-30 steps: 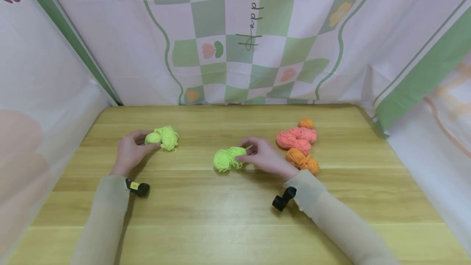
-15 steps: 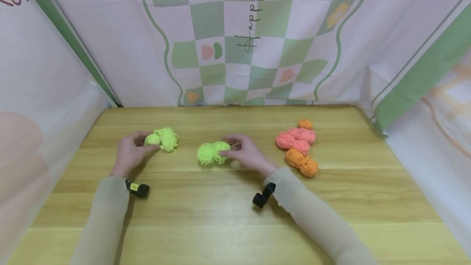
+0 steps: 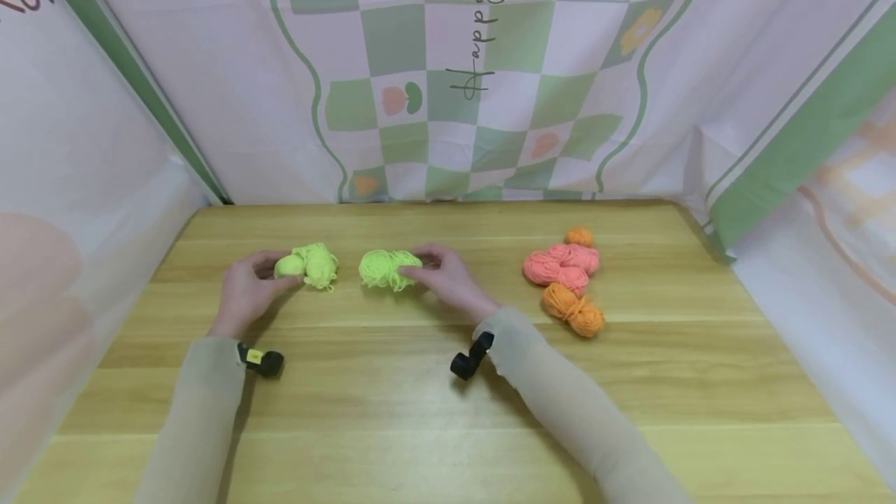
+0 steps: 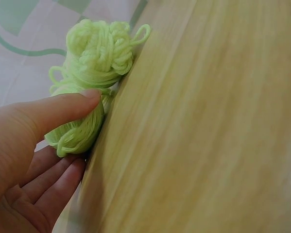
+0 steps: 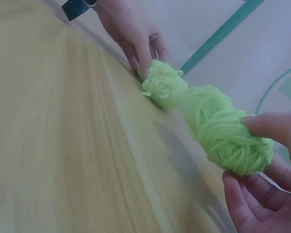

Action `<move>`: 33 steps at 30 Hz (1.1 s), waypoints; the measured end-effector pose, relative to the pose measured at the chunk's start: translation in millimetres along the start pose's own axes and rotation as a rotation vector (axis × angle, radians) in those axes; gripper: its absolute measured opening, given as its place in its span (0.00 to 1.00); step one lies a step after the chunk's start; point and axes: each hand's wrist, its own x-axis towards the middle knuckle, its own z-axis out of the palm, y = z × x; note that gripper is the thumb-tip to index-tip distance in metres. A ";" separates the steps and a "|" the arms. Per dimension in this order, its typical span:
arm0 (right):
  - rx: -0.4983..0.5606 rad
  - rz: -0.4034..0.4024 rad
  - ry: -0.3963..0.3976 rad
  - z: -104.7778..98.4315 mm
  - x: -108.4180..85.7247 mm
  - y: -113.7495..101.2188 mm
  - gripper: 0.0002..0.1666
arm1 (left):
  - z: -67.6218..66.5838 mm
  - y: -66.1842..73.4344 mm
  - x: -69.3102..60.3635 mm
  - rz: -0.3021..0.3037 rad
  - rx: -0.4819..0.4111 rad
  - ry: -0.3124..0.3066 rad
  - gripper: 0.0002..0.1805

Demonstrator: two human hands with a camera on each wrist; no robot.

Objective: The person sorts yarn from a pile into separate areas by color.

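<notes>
My left hand [image 3: 248, 291] pinches the left end of a pale yellow-green yarn bundle [image 3: 320, 264] lying on the table at the left. In the left wrist view the thumb lies across that yarn [image 4: 99, 53], with the other fingers beneath and behind it. My right hand [image 3: 451, 280] holds a brighter green yarn bundle [image 3: 381, 269] by its right end, a short gap from the first. The right wrist view shows this green yarn [image 5: 228, 136] between thumb and fingers, seemingly raised a little above the table, with a shadow under it.
On the right of the wooden table [image 3: 392, 411] lie pink yarn bundles [image 3: 561, 266], an orange yarn bundle [image 3: 574, 309] in front and a small orange yarn ball [image 3: 579, 236] behind. A printed curtain [image 3: 462, 131] hangs along the back edge.
My right hand has carried the brighter green yarn leftward and slightly back, away from the pink and orange yarn and close to the left bundle. My left hand has stayed in place.
</notes>
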 end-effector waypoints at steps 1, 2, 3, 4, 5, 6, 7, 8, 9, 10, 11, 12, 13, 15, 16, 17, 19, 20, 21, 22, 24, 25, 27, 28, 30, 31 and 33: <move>0.002 0.004 0.009 1.4 2.0 -0.8 0.28 | 0.0 0.3 -0.1 -0.001 -0.002 -0.001 0.27; 0.007 0.013 0.014 2.7 4.0 -1.9 0.28 | 0.0 0.7 -0.2 -0.001 -0.004 -0.001 0.27; 0.009 0.021 0.020 3.9 5.9 -3.4 0.29 | 0.0 1.1 -0.3 0.000 -0.005 -0.002 0.27; 0.014 0.027 0.025 5.1 7.9 -4.9 0.29 | -0.1 1.4 -0.4 0.000 -0.007 -0.002 0.27; 0.014 0.032 0.033 6.0 10.0 -6.2 0.29 | -0.2 1.7 -0.4 0.001 -0.007 -0.001 0.27; 0.019 0.034 0.037 7.0 11.8 -7.9 0.29 | -0.2 2.0 -0.5 0.002 -0.009 -0.002 0.27; 0.018 0.037 0.045 7.9 14.1 -9.1 0.29 | -0.2 2.2 -0.5 0.003 -0.009 -0.001 0.26; 0.019 0.038 0.050 8.6 15.9 -10.6 0.29 | -0.2 2.3 -0.5 0.004 -0.008 -0.001 0.26; 0.019 0.038 0.055 9.3 17.7 -11.9 0.30 | -0.1 2.4 -0.5 0.005 -0.008 0.000 0.26; 0.022 0.039 0.059 10.0 19.5 -12.9 0.30 | -0.1 2.5 -0.6 0.005 -0.007 0.000 0.26; 0.026 0.042 0.061 10.9 21.1 -14.0 0.30 | 0.0 2.7 -0.6 0.006 -0.006 0.001 0.26; 0.032 0.045 0.061 11.9 22.5 -14.9 0.30 | 0.1 2.7 -0.7 0.007 -0.006 0.002 0.27; 0.032 0.051 0.066 12.9 24.1 -15.4 0.31 | 0.2 2.6 -0.7 0.007 -0.005 0.003 0.26; 0.045 0.061 0.073 15.8 27.0 -15.7 0.31 | 0.4 2.6 -0.6 0.010 -0.001 0.006 0.26; 0.049 0.068 0.081 17.4 28.1 -15.8 0.31 | 0.4 2.5 -0.6 0.013 0.002 0.007 0.26; 0.052 0.075 0.088 19.2 28.9 -16.0 0.30 | 0.5 2.5 -0.5 0.017 0.004 0.009 0.26; 0.055 0.090 0.106 23.7 30.5 -15.4 0.30 | 0.7 2.5 -0.5 0.023 0.006 0.012 0.26; 0.050 0.099 0.118 26.3 31.0 -14.9 0.30 | 0.9 2.5 -0.5 0.026 0.007 0.014 0.26; 0.042 0.108 0.124 28.9 30.7 -15.0 0.30 | 1.0 2.3 -0.5 0.028 0.006 0.015 0.26; 0.034 0.116 0.128 31.7 30.2 -15.3 0.30 | 1.1 2.1 -0.5 0.028 0.006 0.015 0.26; 0.028 0.131 0.127 37.6 29.4 -15.6 0.30 | 1.3 1.5 -0.7 0.027 0.005 0.014 0.26; 0.024 0.135 0.123 40.6 28.9 -16.0 0.30 | 1.4 1.3 -0.8 0.027 0.004 0.013 0.26; 0.026 0.134 0.103 46.0 27.6 -17.2 0.30 | 1.7 0.6 -0.9 0.026 0.004 0.012 0.26; 0.029 0.130 0.090 48.5 27.4 -17.4 0.29 | 1.8 0.4 -0.9 0.025 0.004 0.012 0.26; 0.029 0.111 0.060 52.6 26.9 -17.3 0.28 | 2.0 -0.1 -0.7 0.021 0.003 0.013 0.26; 0.027 0.097 0.040 54.1 26.6 -17.4 0.27 | 2.1 -0.1 -0.6 0.020 0.001 0.014 0.27; 0.015 0.071 -0.006 56.6 25.5 -17.6 0.26 | 2.1 -0.2 -0.6 0.019 0.000 0.017 0.27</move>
